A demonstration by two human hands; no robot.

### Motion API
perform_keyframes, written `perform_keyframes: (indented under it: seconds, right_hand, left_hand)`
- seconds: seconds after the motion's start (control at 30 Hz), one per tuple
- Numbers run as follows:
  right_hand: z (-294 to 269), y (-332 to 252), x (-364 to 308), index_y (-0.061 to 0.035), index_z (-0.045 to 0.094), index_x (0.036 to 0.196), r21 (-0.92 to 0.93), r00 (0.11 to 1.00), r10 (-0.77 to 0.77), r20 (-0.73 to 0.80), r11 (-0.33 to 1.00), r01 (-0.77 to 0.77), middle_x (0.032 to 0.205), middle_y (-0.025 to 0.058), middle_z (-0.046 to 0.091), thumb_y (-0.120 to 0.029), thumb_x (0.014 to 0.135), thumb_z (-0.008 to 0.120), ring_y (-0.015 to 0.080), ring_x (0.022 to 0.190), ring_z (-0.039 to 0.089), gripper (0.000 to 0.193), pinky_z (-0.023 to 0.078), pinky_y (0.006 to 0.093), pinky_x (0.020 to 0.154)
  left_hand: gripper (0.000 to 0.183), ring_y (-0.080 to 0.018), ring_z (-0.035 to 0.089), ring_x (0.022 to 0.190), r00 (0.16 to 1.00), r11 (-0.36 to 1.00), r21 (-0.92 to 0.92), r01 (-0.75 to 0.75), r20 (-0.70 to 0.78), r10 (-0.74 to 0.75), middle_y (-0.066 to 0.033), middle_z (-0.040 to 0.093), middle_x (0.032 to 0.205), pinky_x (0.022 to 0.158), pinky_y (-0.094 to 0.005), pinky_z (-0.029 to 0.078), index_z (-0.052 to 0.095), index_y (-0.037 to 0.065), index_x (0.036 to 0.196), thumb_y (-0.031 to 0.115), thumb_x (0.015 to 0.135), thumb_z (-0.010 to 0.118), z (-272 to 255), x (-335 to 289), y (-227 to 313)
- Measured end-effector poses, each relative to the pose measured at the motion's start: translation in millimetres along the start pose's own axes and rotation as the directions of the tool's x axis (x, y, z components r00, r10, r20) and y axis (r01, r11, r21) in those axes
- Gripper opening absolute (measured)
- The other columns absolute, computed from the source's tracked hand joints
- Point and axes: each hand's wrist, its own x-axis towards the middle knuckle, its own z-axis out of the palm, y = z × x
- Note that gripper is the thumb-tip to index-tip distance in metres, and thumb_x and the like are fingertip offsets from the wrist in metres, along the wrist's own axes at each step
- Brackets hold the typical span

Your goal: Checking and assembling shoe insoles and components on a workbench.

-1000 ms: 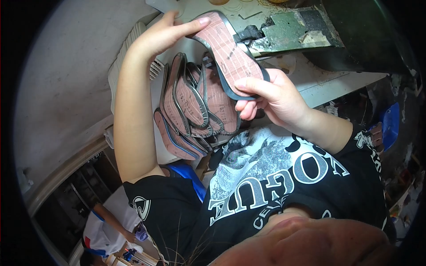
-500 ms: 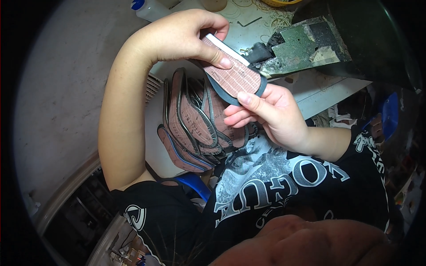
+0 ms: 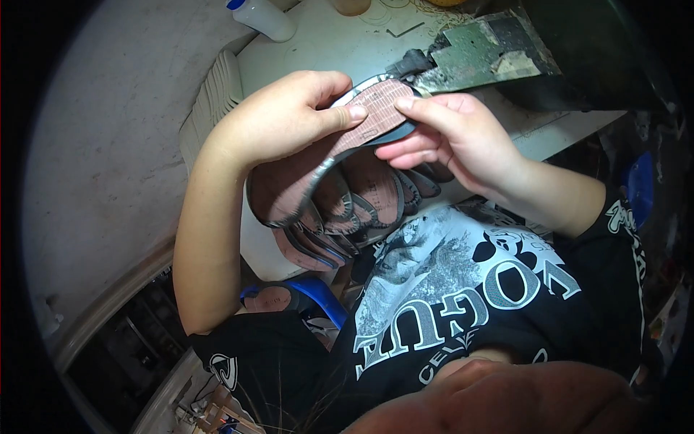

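Where half a second ago the pink, sole-shaped piece with a dark bound rim (image 3: pixel 387 101) slanted down toward the right hand (image 3: pixel 473 130), it now tilts the other way, its broad end hanging over the pile of similar pink soles (image 3: pixel 379 192), which suggests it is being turned between the hands rather than set down. The left hand (image 3: pixel 300 112) grips it with the thumb flat on its face; the right hand pinches the narrow end under its thumb, the other fingers loosely curled. That end sits just beside the black fitting (image 3: pixel 413 64) of a green machine plate (image 3: pixel 477 50), though contact cannot be told. A small dark mark shows on the piece, stamped characters on the pile, and large pale lettering on the black T-shirt (image 3: pixel 463 282).
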Motion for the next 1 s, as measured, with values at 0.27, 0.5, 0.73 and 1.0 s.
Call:
perform_keyframes:
  seconds: [0.27, 0.5, 0.73, 1.0]
  right_hand:
    - [-11, -6, -35, 0.0104, 0.06, 0.107, -0.166, 1.0, -0.015, -0.003, 0.986, 0.014, 0.099, 0.0198, 0.067, -0.022, 0.092, 0.059, 0.0224, 0.08, 0.071, 0.036, 0.059, 0.0248, 0.065]
    - [-14, -8, -48, 0.0106, 0.061, 0.106, -0.174, 0.997, -0.064, 0.032, 0.982, 0.068, 0.096, 0.0203, 0.068, -0.02, 0.093, 0.057, 0.0213, 0.075, 0.071, 0.033, 0.059, 0.0237, 0.062]
    - [-24, 1, -45, 0.0107, 0.063, 0.099, -0.178, 0.992, -0.121, 0.027, 0.976, 0.124, 0.091, 0.0199, 0.068, -0.021, 0.093, 0.058, 0.0218, 0.073, 0.071, 0.033, 0.058, 0.0239, 0.06]
    - [-37, 0, -30, 0.0068, 0.065, 0.093, -0.234, 0.987, -0.162, 0.006, 0.959, 0.159, 0.082, 0.014, 0.068, -0.021, 0.088, 0.062, 0.0144, 0.067, 0.067, 0.028, 0.056, 0.0215, 0.057]
  left_hand:
    - [0.031, -0.0063, 0.057, 0.072, 0.954, 0.909, -0.293, 0.297, 0.04, -0.298, -0.0003, 0.063, 0.082, 0.065, -0.0221, 0.048, 0.061, -0.002, 0.096, 0.029, 0.096, 0.058, 52, -17, 30]
    - [0.028, -0.0058, 0.058, 0.078, 0.961, 0.855, -0.452, 0.253, 0.018, -0.275, -0.0024, 0.065, 0.088, 0.073, -0.0215, 0.048, 0.061, -0.002, 0.101, 0.025, 0.095, 0.059, 64, -20, 40]
    - [0.028, -0.0058, 0.059, 0.075, 0.944, 0.759, -0.614, 0.218, -0.064, -0.323, -0.0029, 0.066, 0.087, 0.07, -0.0199, 0.047, 0.063, -0.001, 0.1, 0.027, 0.094, 0.06, 84, -20, 48]
    - [0.03, -0.0047, 0.055, 0.053, 0.914, 0.694, -0.698, 0.177, -0.146, -0.379, -0.0005, 0.063, 0.068, 0.048, -0.0173, 0.042, 0.059, 0.004, 0.079, 0.03, 0.094, 0.06, 95, -8, 47]
